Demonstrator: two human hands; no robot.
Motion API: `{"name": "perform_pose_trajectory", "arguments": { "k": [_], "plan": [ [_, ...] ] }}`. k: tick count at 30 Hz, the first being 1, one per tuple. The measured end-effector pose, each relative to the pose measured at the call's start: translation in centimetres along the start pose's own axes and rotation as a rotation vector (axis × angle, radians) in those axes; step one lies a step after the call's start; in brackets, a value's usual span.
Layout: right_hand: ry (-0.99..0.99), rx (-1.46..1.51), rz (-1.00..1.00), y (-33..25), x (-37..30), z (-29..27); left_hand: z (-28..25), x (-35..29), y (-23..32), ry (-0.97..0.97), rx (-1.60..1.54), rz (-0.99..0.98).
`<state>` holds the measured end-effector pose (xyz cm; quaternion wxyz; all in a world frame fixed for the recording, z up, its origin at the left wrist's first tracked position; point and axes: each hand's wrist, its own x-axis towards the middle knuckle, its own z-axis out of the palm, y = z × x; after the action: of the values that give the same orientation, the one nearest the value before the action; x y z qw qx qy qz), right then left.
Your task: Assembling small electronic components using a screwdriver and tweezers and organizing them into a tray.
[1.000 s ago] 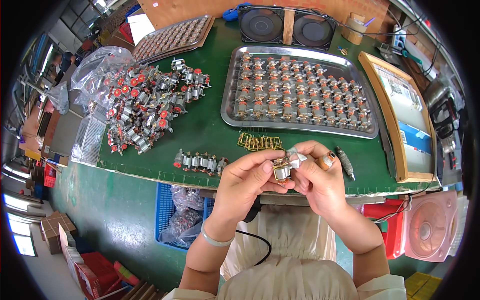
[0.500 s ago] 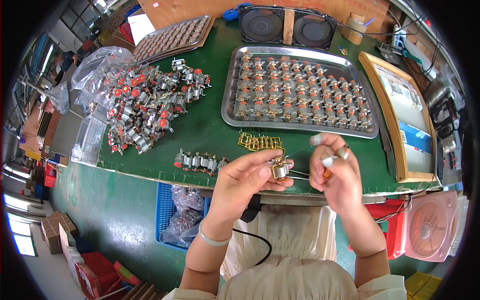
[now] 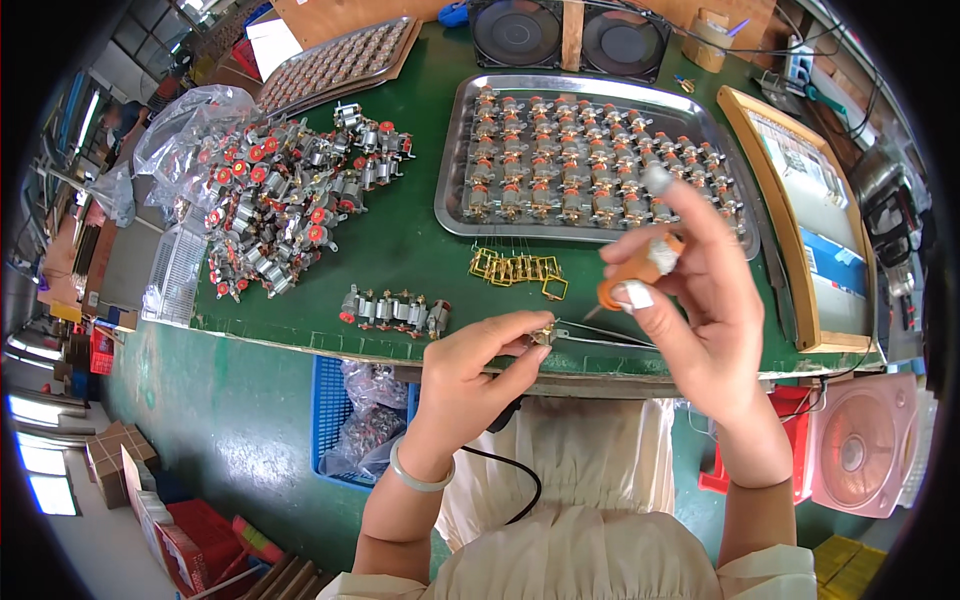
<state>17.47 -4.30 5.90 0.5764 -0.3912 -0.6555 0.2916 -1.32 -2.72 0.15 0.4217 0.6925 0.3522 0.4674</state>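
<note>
My left hand (image 3: 475, 370) pinches a small metal motor (image 3: 542, 334) between thumb and fingertips above the table's front edge; the fingers cover most of it. To its right, my right hand (image 3: 700, 300) is raised, gripping a short orange-handled tool (image 3: 640, 265) with a thin pointed shaft. White tape wraps some of its fingertips, and the index finger stretches up over the tray. Long thin metal prongs (image 3: 610, 337) lie between the hands. Yellow wire-like frames (image 3: 515, 268) lie beyond the left hand. A short row of motors (image 3: 395, 312) sits to its left.
A steel tray (image 3: 450, 205) holds rows of motors at the centre back. Many loose motors (image 3: 285, 205) are heaped on the left beside a plastic bag (image 3: 190, 130). Another filled tray (image 3: 335, 65), two black round fans (image 3: 570, 35) and a wooden-edged frame (image 3: 832, 350) border the green table.
My right hand has lifted and turned, bringing the orange handle into plain sight. My left hand has shifted slightly, its fingers now covering more of the motor. The view has shifted a little.
</note>
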Motion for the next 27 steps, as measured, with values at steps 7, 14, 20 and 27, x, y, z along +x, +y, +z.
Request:
{"name": "perform_pose_trajectory", "arguments": {
  "k": [7,14,20,27],
  "plan": [
    [-0.203,-0.057,-0.063,0.6,0.8,1.1,0.0,-0.1,-0.4,0.027,0.05,0.025],
    [-0.191,0.025,-0.016,0.8,0.9,1.5,-0.3,-0.1,-0.6,0.019,0.027,-0.017],
    [-0.219,0.114,0.033,1.1,1.3,1.2,-0.2,0.0,-0.5,0.013,0.015,-0.022],
    [-0.177,0.252,0.143,1.2,1.5,1.5,-0.2,-0.1,-0.7,0.014,0.008,-0.048]
  ]
}}
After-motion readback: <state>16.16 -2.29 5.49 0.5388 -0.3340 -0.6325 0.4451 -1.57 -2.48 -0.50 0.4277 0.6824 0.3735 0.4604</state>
